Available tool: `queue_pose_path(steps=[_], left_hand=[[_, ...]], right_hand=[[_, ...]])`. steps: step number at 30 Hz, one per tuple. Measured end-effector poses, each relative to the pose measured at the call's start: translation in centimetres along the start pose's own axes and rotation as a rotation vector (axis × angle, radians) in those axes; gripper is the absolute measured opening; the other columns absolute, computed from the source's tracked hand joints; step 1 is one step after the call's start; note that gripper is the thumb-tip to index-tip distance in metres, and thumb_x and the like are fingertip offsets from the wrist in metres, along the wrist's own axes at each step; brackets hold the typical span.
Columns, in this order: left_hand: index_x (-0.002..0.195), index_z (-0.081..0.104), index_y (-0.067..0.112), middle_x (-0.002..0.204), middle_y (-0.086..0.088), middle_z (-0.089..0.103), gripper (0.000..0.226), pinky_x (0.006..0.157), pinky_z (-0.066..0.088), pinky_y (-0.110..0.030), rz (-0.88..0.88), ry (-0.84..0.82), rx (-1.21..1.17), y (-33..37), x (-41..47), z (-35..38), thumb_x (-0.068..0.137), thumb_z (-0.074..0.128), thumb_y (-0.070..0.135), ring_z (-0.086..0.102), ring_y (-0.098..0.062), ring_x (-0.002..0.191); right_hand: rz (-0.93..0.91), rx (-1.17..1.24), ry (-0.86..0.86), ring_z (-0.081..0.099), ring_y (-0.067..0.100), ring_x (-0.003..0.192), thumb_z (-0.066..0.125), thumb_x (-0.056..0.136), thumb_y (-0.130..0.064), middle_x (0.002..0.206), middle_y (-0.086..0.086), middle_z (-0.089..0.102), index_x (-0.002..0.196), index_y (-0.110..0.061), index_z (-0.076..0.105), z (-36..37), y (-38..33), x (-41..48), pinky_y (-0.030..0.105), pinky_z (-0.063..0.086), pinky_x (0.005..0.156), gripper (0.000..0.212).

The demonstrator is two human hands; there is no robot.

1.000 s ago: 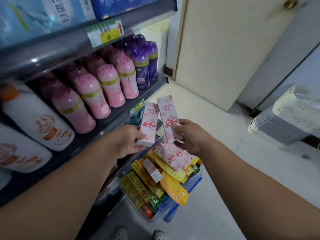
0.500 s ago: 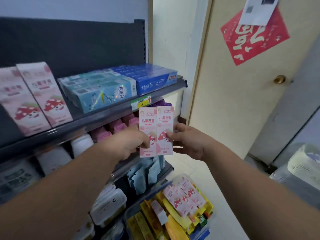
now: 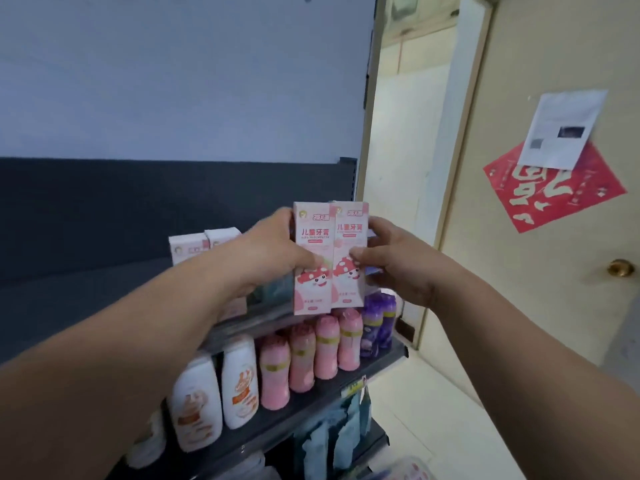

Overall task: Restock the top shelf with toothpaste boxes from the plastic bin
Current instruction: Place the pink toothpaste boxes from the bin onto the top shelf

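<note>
Placement is the step in hand: I hold two pink toothpaste boxes [image 3: 313, 292] upright, side by side and touching, just in front of the top shelf [image 3: 266, 318]. My left hand [image 3: 273, 251] pinches the left box, thumb on its face; my right hand [image 3: 391, 261] pinches the right one. Next, I judge, they must go over the shelf edge and stand beside the matching boxes [image 3: 204, 245] there, without toppling those.
</note>
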State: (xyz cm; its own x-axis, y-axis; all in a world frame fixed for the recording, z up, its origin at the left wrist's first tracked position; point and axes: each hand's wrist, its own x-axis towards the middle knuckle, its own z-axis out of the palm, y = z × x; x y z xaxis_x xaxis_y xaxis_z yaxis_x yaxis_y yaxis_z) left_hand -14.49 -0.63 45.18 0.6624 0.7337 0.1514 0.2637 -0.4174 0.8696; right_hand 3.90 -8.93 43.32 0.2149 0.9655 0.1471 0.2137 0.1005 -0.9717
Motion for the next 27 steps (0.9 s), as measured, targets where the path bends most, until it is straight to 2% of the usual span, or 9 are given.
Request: queue_pose_path(steps=[2, 4, 7, 11, 13, 15, 17, 22, 27], left_hand=[[0.120, 0.044, 0.025, 0.107, 0.008, 0.068, 0.063, 0.070, 0.051, -0.023, 0.036, 0.060, 0.077, 1.2, -0.3, -2.4, 0.072, 0.079, 0.004, 0.065, -0.008, 0.095], [0.117, 0.045, 0.024, 0.103, 0.007, 0.069, 0.059, 0.067, 0.053, -0.023, 0.085, 0.102, 0.124, 2.2, -0.4, -4.5, 0.072, 0.077, 0.003, 0.066, -0.009, 0.092], [0.111, 0.050, 0.022, 0.102, 0.003, 0.069, 0.039, 0.079, 0.057, -0.036, 0.142, 0.170, 0.108, 3.3, -0.1, -7.6, 0.081, 0.070, 0.007, 0.067, -0.014, 0.092], [0.114, 0.050, 0.017, 0.108, -0.003, 0.065, 0.031, 0.088, 0.054, -0.042, 0.171, 0.259, 0.152, 3.9, 0.5, -11.7, 0.087, 0.062, 0.009, 0.064, -0.020, 0.098], [0.113, 0.048, 0.020, 0.103, -0.003, 0.065, 0.034, 0.080, 0.057, -0.038, 0.211, 0.316, 0.177, 3.8, 0.8, -13.5, 0.085, 0.062, 0.007, 0.064, -0.019, 0.094], [0.112, 0.045, 0.026, 0.095, 0.002, 0.064, 0.040, 0.062, 0.057, -0.026, 0.244, 0.382, 0.200, 3.6, 1.1, -15.1, 0.084, 0.064, 0.005, 0.065, -0.012, 0.085], [0.108, 0.047, 0.029, 0.091, 0.006, 0.062, 0.039, 0.052, 0.053, -0.019, 0.249, 0.427, 0.254, 3.1, 1.4, -16.4, 0.083, 0.065, 0.005, 0.064, -0.008, 0.078], [0.104, 0.052, 0.025, 0.095, 0.005, 0.063, 0.033, 0.054, 0.048, -0.019, 0.141, 0.439, 0.238, 0.0, 2.5, -18.3, 0.083, 0.066, 0.004, 0.063, -0.009, 0.082], [0.111, 0.056, 0.015, 0.103, -0.006, 0.067, 0.030, 0.076, 0.057, -0.035, -0.041, 0.377, 0.109, -3.7, 3.2, -18.3, 0.085, 0.065, 0.005, 0.066, -0.021, 0.091]], right_hand=[[-0.066, -0.040, 0.003, 0.065, 0.028, 0.106, 0.054, 0.093, -0.003, 0.115, 0.010, 0.068, 0.128, -0.027, 0.050, 1.1, -2.3, 1.0, 0.045, 0.051, 0.092, 0.042], [-0.125, -0.045, 0.005, 0.067, 0.025, 0.102, 0.055, 0.095, -0.011, 0.110, 0.006, 0.070, 0.125, -0.025, 0.053, 2.1, -4.4, 2.3, 0.043, 0.052, 0.089, 0.033], [-0.193, -0.018, 0.007, 0.070, 0.018, 0.087, 0.052, 0.098, -0.034, 0.101, 0.001, 0.072, 0.119, -0.022, 0.058, 3.9, -7.2, 4.4, 0.037, 0.059, 0.074, 0.025], [-0.271, -0.003, 0.040, 0.067, 0.023, 0.100, 0.048, 0.095, -0.049, 0.106, 0.002, 0.070, 0.110, -0.022, 0.061, 6.3, -9.6, 7.3, 0.042, 0.060, 0.077, 0.033], [-0.303, 0.004, 0.036, 0.066, 0.022, 0.101, 0.047, 0.095, -0.051, 0.107, -0.001, 0.069, 0.110, -0.024, 0.060, 7.8, -10.2, 8.8, 0.040, 0.060, 0.076, 0.033], [-0.307, 0.033, 0.020, 0.066, 0.021, 0.099, 0.046, 0.096, -0.050, 0.108, 0.000, 0.067, 0.111, -0.025, 0.057, 9.3, -10.4, 10.3, 0.038, 0.060, 0.073, 0.031], [-0.286, 0.085, 0.001, 0.067, 0.024, 0.099, 0.047, 0.097, -0.046, 0.110, 0.004, 0.065, 0.111, -0.026, 0.056, 10.6, -10.2, 11.7, 0.042, 0.060, 0.077, 0.027], [-0.211, 0.052, -0.027, 0.069, 0.021, 0.097, 0.048, 0.097, -0.042, 0.106, 0.003, 0.068, 0.114, -0.025, 0.057, 12.9, -8.6, 14.8, 0.042, 0.059, 0.080, 0.025], [-0.074, 0.023, -0.112, 0.072, 0.019, 0.090, 0.050, 0.097, -0.039, 0.095, 0.001, 0.074, 0.112, -0.025, 0.059, 14.0, -6.0, 16.2, 0.040, 0.060, 0.076, 0.023]])
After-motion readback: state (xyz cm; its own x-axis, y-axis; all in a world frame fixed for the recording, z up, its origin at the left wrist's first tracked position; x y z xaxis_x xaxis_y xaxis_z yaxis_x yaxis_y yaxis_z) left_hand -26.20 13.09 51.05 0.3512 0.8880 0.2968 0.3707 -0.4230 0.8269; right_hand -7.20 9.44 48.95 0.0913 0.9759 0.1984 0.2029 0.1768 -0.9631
